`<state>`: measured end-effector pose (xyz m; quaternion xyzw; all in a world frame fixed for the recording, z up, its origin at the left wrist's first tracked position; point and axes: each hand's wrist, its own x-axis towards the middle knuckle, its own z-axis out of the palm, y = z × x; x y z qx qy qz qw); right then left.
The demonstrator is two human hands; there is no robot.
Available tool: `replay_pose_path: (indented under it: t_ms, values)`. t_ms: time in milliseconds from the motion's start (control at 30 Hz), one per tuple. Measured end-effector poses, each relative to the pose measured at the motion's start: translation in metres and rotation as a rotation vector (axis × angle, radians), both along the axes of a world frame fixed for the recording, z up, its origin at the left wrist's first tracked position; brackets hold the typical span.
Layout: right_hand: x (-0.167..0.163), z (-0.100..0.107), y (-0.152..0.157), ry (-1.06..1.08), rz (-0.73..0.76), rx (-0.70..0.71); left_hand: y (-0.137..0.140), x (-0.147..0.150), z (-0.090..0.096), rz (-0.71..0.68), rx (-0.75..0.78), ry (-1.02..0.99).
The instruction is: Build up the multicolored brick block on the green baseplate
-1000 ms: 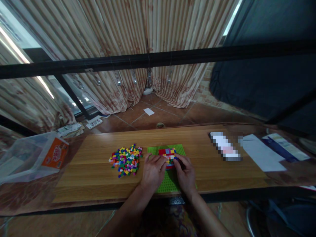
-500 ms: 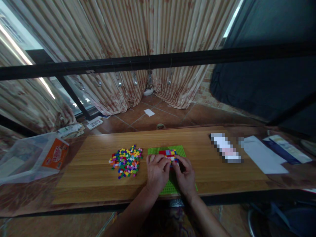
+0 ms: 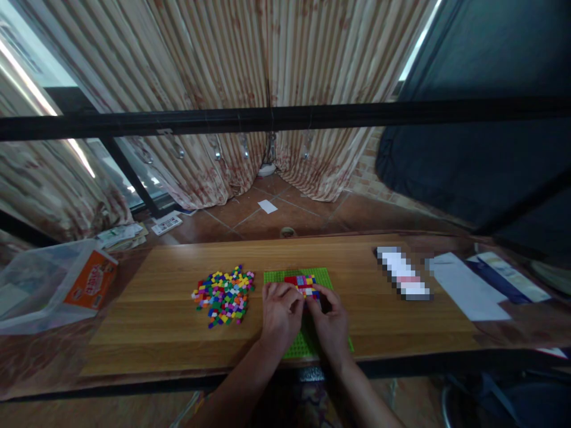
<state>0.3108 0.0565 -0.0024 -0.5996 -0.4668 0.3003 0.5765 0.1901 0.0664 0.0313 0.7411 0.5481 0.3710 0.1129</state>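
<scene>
Head view: left hand and right hand, fingers curled, pinch small plastic bricks on studded green baseplate

dim indoors; window glare upper left | edges bowed; corners soft

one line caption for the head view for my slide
Both hands, left hand and right hand, meet over small bricks on a green baseplate.

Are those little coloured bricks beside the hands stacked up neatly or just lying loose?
Loose. The small coloured bricks lie scattered in a flat heap on the wooden table, left of the green baseplate.
</scene>
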Motion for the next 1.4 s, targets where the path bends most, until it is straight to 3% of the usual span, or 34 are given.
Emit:
replay_pose_path:
  t_ms: [367, 600, 833, 1067, 1400]
  values:
    - [-0.002, -0.004, 0.004, -0.032, -0.035, -0.01, -0.003, -0.002, -0.002, -0.039, 0.03, -0.005]
    - [0.005, -0.011, 0.0, -0.03, 0.055, 0.01, -0.011, -0.009, 0.004, -0.022, 0.024, 0.077]
    - [0.013, -0.021, -0.006, 0.076, 0.065, -0.009, -0.04, -0.069, -0.005, 0.145, 0.025, 0.066]
    - [0.016, -0.03, -0.006, -0.08, 0.022, -0.013, -0.07, -0.127, -0.02, 0.317, -0.016, 0.148]
    - [0.017, -0.028, -0.006, -0.132, 0.0, -0.014, -0.06, -0.113, -0.021, 0.341, -0.031, 0.224]
